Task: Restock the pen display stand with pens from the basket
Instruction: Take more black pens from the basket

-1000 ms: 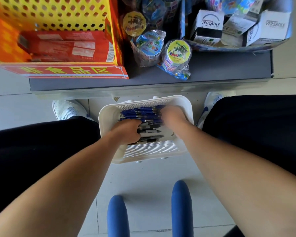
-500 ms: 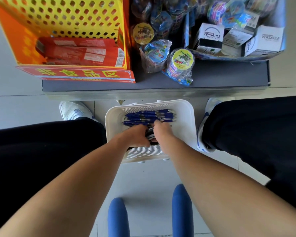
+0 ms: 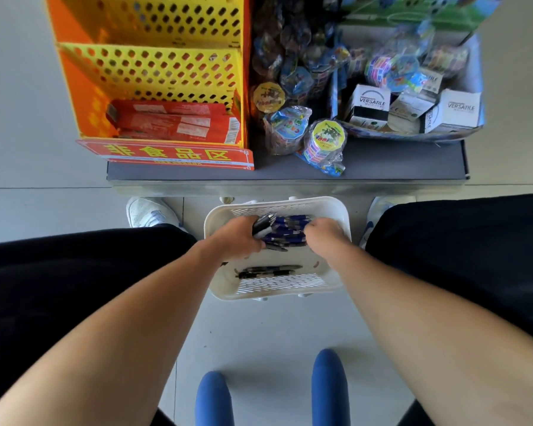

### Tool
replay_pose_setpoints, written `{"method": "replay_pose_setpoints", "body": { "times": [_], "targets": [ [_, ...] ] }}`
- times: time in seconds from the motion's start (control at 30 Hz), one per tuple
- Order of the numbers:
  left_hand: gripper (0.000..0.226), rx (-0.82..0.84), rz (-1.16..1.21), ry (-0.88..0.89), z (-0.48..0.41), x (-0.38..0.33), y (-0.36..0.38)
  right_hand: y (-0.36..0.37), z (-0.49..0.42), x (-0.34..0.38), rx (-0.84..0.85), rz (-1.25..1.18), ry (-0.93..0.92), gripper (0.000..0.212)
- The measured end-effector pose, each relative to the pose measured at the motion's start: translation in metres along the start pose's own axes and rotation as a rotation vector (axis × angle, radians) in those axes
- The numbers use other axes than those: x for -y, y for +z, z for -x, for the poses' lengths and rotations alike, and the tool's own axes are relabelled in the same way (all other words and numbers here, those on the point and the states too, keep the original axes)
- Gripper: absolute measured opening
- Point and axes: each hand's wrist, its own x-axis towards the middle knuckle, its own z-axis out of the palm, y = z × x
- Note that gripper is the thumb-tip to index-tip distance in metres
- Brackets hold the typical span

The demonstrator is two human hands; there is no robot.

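L hand (image 3: 239,241) lifted black pens (image 3: 262,225), tips angled up-right.

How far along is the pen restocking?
Early, by the look of it. The yellow perforated display stand shows no pens, only red boxes. The left hand grips some black pens; the right hand reaches among blue pens. More lie in the white plastic basket.
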Motion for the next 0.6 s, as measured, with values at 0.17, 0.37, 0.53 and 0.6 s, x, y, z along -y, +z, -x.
{"method": "replay_pose_setpoints", "body": {
  "times": [0.17,0.37,0.53,0.6],
  "targets": [
    [0.014,-0.229,-0.196,0.071,0.022,-0.02,-0.02,-0.033,0.022,0.02,0.024,-0.034,-0.171,0.018],
    [0.021,-0.295,-0.188,0.08,0.063,-0.043,-0.062,-0.095,0.068,0.04,-0.098,0.137,-0.312,0.027],
    [0.016,-0.429,-0.582,0.13,0.108,-0.072,-0.104,-0.148,0.12,0.051,-0.226,0.332,-0.43,0.021],
    [0.022,-0.511,-0.7,0.166,0.127,-0.089,-0.121,-0.17,0.147,0.06,-0.286,0.449,-0.503,0.024]
  ]
}}
